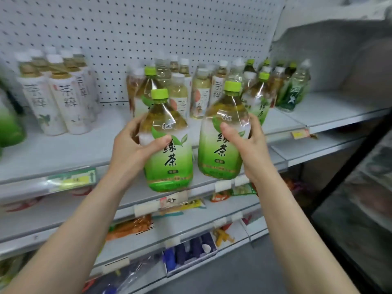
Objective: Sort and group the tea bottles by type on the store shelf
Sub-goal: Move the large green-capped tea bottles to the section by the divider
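Observation:
My left hand (131,145) grips a large green tea bottle (169,162) with a green cap, held in front of the shelf edge. My right hand (248,143) grips a second, matching green tea bottle (220,153) beside it. Both bottles are upright and lifted off the shelf (63,153). Behind them stand two more green-capped green tea bottles (257,98) among a mixed cluster of white-capped tea bottles (201,96). A group of white-labelled tea bottles (57,96) stands at the left. Darker green bottles (293,90) stand at the right end.
A pegboard wall (148,28) backs the shelf. A blurred green bottle (8,126) sits at the far left edge. Lower shelves hold snack packets (131,227) and a box of small blue items (188,253). A dark rack (360,209) stands at the right.

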Tool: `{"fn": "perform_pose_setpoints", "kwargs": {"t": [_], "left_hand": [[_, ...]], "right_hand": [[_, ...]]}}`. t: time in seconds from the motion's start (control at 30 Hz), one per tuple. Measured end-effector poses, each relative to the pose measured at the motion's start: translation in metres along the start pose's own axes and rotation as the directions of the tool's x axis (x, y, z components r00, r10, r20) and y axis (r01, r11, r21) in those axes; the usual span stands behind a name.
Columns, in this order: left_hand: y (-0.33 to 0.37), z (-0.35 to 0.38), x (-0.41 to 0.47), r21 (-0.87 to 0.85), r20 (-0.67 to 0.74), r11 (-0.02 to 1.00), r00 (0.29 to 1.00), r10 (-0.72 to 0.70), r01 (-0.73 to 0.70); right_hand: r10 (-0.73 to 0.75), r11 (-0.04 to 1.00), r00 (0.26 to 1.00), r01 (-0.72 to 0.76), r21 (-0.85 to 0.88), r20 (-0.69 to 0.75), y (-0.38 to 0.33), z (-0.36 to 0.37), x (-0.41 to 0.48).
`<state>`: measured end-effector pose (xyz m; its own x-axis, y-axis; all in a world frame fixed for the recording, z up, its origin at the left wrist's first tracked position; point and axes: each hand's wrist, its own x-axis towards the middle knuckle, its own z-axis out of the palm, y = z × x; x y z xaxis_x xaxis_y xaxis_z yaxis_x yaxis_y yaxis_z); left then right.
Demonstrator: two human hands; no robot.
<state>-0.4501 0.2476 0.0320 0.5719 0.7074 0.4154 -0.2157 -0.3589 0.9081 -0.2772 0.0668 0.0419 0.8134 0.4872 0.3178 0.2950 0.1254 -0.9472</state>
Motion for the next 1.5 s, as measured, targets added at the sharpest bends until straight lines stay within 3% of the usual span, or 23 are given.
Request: {"fn": "perform_pose_setpoints", "kwargs": {"t": [0.37, 0.63, 0.9, 1.27, 1.5], "left_hand": [[0.006, 0.216, -0.018, -0.058, 0.16, 0.998, 0.987, 0.009, 0.001], [0.005, 0.33, 0.015, -0.079, 0.217, 0.997, 0.976, 0.011, 0.006], [-0.008, 0.426, 0.089, -0.089, 0.221, 0.995, 0.973, 0.072, -0.053], [-0.016, 0.51, 0.171, -0.095, 0.09, 0.995, 0.995, 0.037, -0.028], [-0.028, 0.545, 0.19, -0.044, -0.079, 0.999, 0.997, 0.006, -0.009]], "right_hand": [[0.0, 0.999, 0.986, -0.006, -0.032, -0.169, 0.022, -0.222, 0.008], [0.011, 1.0, 0.969, -0.009, 0.009, -0.246, 0.047, -0.309, 0.061], [-0.009, 1.0, 0.971, 0.007, -0.009, -0.238, 0.074, -0.369, 0.171], [-0.026, 0.996, 0.973, 0.044, 0.077, -0.228, 0.102, -0.424, 0.317], [-0.031, 0.997, 0.989, 0.04, 0.063, -0.145, 0.136, -0.454, 0.413]]}}
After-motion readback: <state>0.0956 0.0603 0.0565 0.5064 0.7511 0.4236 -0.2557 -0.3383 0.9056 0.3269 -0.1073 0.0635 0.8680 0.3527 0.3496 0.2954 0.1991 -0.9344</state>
